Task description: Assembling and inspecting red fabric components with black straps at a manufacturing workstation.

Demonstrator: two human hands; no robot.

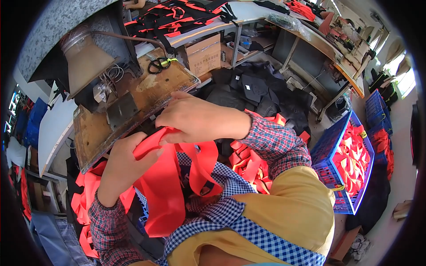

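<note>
A wide orange-red fabric strip (162, 199) hangs over my lap, its upper edge gathered between my two hands. My left hand (126, 164) grips the strip at its left, thumb on top and fingers behind. From the right, my right hand (191, 117) reaches across and pinches the top edge close by; some of its fingertips are hidden. A looped end of orange-red strip (204, 162) with a dark piece on it dangles below my right hand. Just beyond both hands is the front edge of a worn wooden worktable (177, 84).
Black-handled scissors (159, 65) lie on the worktable beside a machine (86, 57). More orange-red strips (250, 166) are heaped around my lap. At right stands a blue crate (328, 153) full of strips. Black fabric (262, 88) is piled beyond the table, near a cardboard box (204, 55).
</note>
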